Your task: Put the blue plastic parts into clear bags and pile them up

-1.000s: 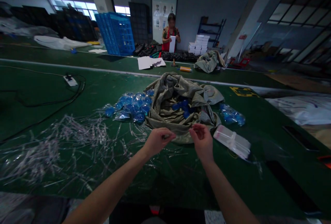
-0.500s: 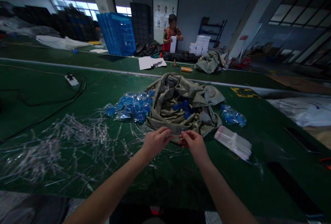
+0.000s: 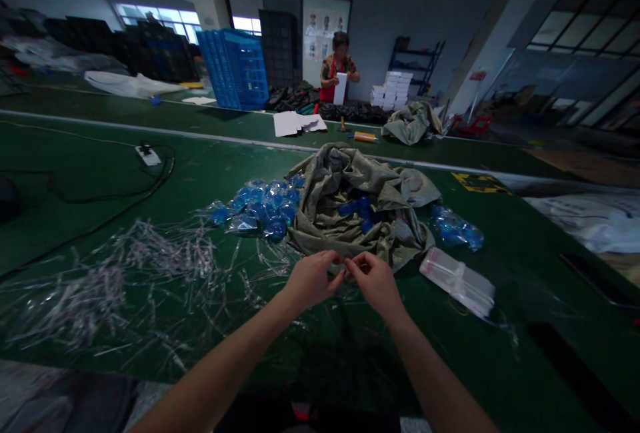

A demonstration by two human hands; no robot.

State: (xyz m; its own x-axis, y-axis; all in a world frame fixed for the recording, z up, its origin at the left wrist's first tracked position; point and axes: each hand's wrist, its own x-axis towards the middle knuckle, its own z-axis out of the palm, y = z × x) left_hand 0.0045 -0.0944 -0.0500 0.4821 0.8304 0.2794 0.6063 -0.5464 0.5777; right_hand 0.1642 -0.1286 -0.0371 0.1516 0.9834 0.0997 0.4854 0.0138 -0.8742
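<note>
My left hand (image 3: 316,278) and my right hand (image 3: 371,280) meet at the near edge of a crumpled grey-green sack (image 3: 325,233). Both hands have fingers drawn together, their tips almost touching; what they pinch is too small and clear to make out. Several blue pieces (image 3: 361,208) lie inside the open sack. Left of it is a heap of blue items in clear wrap (image 3: 265,203), and to its right a smaller wrapped group (image 3: 457,226). A banded stack of clear bags (image 3: 459,281) rests beside my right hand.
Clear plastic strips (image 3: 165,253) spread over the green table (image 3: 225,153) at left. A power strip (image 3: 149,155) with cables is farther back. Dark flat objects (image 3: 595,278) lie at right. Across the table, a person (image 3: 341,70) holds a white box near blue crates (image 3: 233,70).
My hands have come closer together, and the left fingers have changed their bend. The whole view has shifted slightly. The person across has raised one hand.
</note>
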